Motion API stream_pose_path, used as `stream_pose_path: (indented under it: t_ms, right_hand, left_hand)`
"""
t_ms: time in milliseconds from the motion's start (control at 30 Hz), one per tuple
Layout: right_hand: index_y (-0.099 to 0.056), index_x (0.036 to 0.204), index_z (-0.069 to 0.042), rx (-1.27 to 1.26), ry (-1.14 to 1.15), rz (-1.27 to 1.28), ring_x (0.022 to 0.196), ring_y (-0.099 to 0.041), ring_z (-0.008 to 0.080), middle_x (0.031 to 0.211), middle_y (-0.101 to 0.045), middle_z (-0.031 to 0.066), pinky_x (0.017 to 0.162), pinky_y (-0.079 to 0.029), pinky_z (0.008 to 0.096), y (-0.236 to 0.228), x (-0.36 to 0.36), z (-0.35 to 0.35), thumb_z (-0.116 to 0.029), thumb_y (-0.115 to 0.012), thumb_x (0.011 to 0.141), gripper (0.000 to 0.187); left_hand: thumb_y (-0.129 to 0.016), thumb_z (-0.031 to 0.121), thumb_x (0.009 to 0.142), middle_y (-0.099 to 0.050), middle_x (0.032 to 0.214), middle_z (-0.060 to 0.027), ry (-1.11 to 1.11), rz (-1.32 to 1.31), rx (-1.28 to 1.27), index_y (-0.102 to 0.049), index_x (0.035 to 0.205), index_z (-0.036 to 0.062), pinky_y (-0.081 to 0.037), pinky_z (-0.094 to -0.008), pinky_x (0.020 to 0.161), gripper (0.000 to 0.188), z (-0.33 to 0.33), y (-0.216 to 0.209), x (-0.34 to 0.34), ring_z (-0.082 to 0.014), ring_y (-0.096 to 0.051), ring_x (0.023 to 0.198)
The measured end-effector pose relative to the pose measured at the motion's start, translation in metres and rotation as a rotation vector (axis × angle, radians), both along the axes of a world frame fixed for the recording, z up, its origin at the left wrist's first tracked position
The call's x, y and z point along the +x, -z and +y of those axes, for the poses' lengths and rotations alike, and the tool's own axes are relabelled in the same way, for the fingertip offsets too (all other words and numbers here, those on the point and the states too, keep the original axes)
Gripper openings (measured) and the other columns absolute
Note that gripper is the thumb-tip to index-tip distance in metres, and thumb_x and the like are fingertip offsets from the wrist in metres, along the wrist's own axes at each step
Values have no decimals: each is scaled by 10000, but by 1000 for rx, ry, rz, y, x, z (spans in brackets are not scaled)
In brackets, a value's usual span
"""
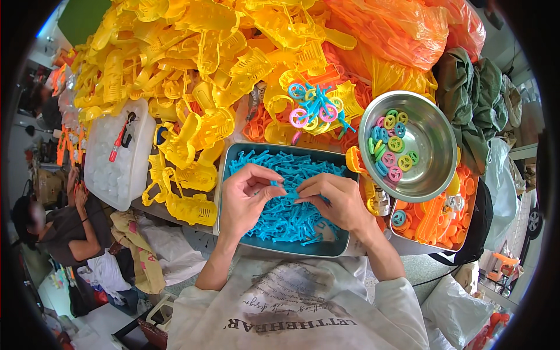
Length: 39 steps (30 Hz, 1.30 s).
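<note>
A rectangular metal tray [224,175] in front of me is full of small blue plastic frame parts [286,219]. Both hands hover over it. My left hand [245,198] and my right hand [335,201] meet at the fingertips and pinch one blue plastic part [289,191] between them. Behind the tray lies an assembled toy bicycle [315,108] with a blue frame and pink, yellow and blue wheels.
A steel bowl [434,154] at the right holds several coloured toy wheels. A tray of orange parts [437,221] lies under it. A big heap of yellow plastic parts [198,52] fills the back. A white tub [116,157] sits at left; another person [64,227] sits at far left.
</note>
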State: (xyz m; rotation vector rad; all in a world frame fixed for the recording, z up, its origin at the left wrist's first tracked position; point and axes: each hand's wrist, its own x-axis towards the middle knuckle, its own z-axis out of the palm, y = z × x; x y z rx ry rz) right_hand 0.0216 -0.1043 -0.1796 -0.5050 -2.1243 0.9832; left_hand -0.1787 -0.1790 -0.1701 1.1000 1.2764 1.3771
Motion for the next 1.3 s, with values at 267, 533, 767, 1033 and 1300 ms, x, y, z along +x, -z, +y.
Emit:
stream_pose_path:
  t_ms: [267,533,767,1033,1300]
  right_hand:
    - [-647,900,-84,97,5,-19,784,-675,228,929,-689,57,623,-544,317,1,1,0,24,-733,714,231]
    - [-625,907,-75,120,-3,-55,794,-668,253,919,-677,57,650,-545,344,6,0,-1,2,-722,711,232]
    - [-644,899,-88,119,-9,-58,794,-678,234,928,-690,49,641,-551,329,6,-1,0,14,-740,702,241]
    - [-630,929,-73,149,-15,-10,802,-668,242,946,-681,52,667,-544,339,6,1,-1,10,-706,718,240]
    - [-645,892,-78,192,56,34,751,-679,219,886,-695,57,615,-544,307,8,-2,-1,1,-757,697,238]
  left_hand:
    - [-657,-57,836,-617,996,-88,47,251,7,-687,1116,35,-548,-242,711,297,3,-12,14,-143,-648,811]
    - [-652,-58,840,-611,992,-66,114,351,10,-674,1185,79,-489,-259,737,372,4,-10,14,-134,-590,851]
    - [-656,4,876,-624,995,-69,36,70,-116,-654,1174,28,-502,-241,778,300,3,-6,19,-116,-618,876]
    - [-678,-45,846,-645,996,-96,-150,-207,-40,-628,981,-20,-521,-245,822,146,-4,12,28,-127,-637,900]
    - [-683,-55,840,-655,970,-99,-183,-201,-79,-643,922,-28,-512,-238,816,95,-7,5,35,-124,-630,899]
